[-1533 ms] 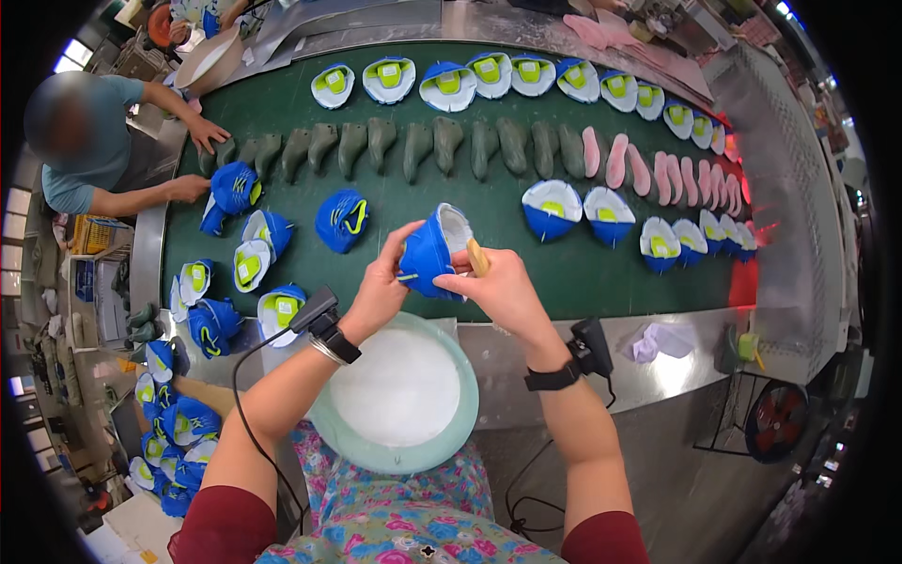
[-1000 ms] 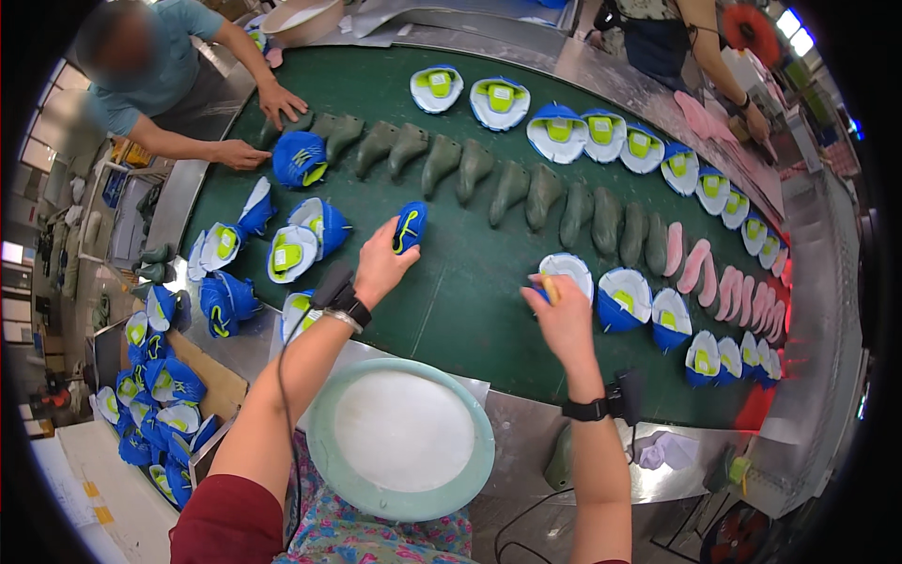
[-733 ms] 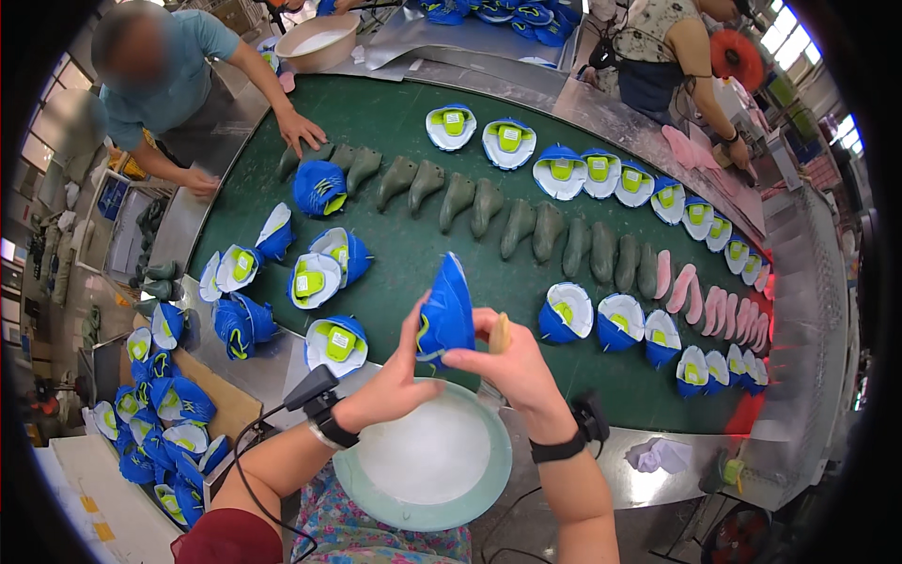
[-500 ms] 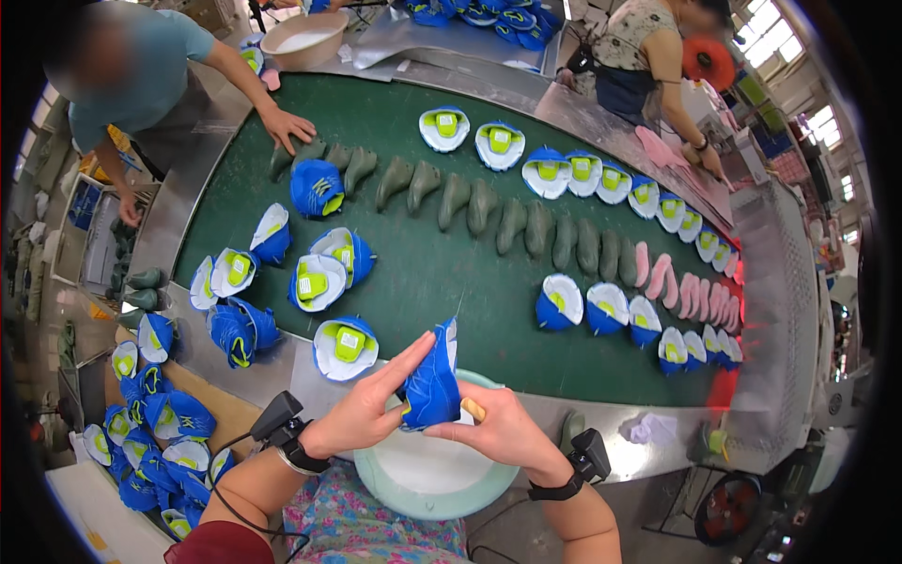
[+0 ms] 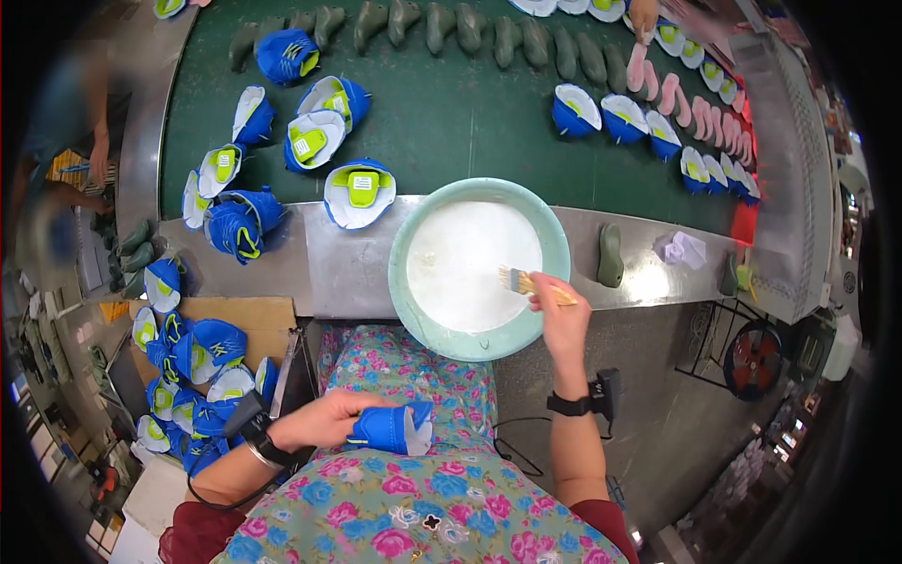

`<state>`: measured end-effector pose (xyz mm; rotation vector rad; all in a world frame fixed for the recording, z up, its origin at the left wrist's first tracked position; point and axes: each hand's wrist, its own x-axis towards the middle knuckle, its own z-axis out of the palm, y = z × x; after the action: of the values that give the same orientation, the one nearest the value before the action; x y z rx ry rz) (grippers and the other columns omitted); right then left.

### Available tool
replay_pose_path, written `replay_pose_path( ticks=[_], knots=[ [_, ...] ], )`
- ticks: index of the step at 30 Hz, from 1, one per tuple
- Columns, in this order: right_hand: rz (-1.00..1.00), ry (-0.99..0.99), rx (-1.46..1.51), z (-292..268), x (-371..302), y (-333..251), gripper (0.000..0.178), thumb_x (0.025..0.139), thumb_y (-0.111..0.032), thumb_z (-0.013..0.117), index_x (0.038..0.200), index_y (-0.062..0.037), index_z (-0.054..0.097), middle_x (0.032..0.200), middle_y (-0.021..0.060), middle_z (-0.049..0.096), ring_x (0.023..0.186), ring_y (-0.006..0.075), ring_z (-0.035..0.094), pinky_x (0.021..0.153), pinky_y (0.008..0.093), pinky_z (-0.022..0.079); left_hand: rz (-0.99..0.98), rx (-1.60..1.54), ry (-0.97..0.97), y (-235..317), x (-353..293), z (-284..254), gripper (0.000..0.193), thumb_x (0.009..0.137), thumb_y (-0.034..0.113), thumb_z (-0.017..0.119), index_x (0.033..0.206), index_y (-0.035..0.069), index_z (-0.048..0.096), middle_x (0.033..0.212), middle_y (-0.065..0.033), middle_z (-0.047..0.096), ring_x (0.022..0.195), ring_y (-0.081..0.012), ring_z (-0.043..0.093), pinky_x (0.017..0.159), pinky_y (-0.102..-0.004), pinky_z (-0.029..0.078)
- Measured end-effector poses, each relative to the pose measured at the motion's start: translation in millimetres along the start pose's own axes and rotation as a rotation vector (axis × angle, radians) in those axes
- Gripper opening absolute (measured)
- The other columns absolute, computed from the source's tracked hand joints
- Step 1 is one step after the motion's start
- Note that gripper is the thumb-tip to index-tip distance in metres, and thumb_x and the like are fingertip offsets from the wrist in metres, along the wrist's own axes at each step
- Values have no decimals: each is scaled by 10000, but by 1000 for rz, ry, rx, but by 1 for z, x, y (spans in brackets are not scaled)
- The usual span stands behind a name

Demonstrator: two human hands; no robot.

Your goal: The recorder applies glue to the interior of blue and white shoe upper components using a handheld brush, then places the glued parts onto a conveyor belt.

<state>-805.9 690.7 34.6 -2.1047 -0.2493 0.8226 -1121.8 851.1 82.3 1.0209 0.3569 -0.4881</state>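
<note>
One flat brush (image 5: pixel 520 280) sits pinched in the fingers of the right hand (image 5: pixel 564 315), which close around its wooden handle while the bristles point left over the white liquid (image 5: pixel 465 249) — whether they touch it I cannot tell. That hand reaches forward over the near right rim of a pale green bowl (image 5: pixel 404 282), its forearm rising almost straight from the lower edge.

Lower and to the left, the left hand (image 5: pixel 329 420) is turned inward just above the floral apron (image 5: pixel 404 362), its forearm slanting in from the lower left. Its fingers, partly hidden, are closed on one end of a blue shoe upper (image 5: pixel 385 430), whose white-lined opening faces right. Black straps circle both wrists.

Beyond the hands, the bowl overlaps the near metal edge of the green-topped desk (image 5: pixel 423 132). More blue uppers (image 5: pixel 318 139) lie left of it and in a box at the lower left. Farther out stand dark green shoe lasts (image 5: pixel 439 30) in a row, with pink insoles (image 5: pixel 670 94) continuing rightward — a co-worker's hand (image 5: pixel 644 16) is at the nearest ones.
</note>
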Motion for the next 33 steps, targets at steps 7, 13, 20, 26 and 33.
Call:
replay_pose_path(
  ticks=[7,13,20,26,33],
  knots=[
    [-340,40,-210,42,23,56,213,777,-46,747,981,-1,704,902,143,688,776,245,678,692,306,518,55,-187,273,-1,69,-22,541,974,40,495,1467,110,285,1302,-77,512,1093,-165,581,936,-305,484],
    [-377,-54,-4,9,1,-6,209,776,-17,750,982,0,717,924,118,701,805,193,674,708,285,522,167,-624,521,-15,119,-31,508,974,23,477,1447,141,333,1191,-17,590,1038,-139,619,837,-296,534],
    [-361,-208,160,-22,20,-25,227,794,5,738,1020,1,722,947,92,707,809,124,659,715,234,517,216,-671,502,5,157,-13,477,965,75,543,1423,116,416,1296,-36,561,1156,-138,563,959,-301,488],
    [-22,-172,139,-38,8,-2,115,846,-73,723,802,-3,643,680,35,660,578,72,605,509,210,464,403,-592,661,3,174,-12,491,929,38,593,1397,97,456,1319,-22,551,1189,-141,540,1006,-303,452],
    [-46,-337,207,-45,-7,-32,105,817,-81,749,847,3,693,701,6,667,664,24,584,594,205,474,541,-299,742,8,177,-15,506,911,6,593,1392,83,458,1331,-47,546,1219,-161,520,1041,-309,422]
  ],
)
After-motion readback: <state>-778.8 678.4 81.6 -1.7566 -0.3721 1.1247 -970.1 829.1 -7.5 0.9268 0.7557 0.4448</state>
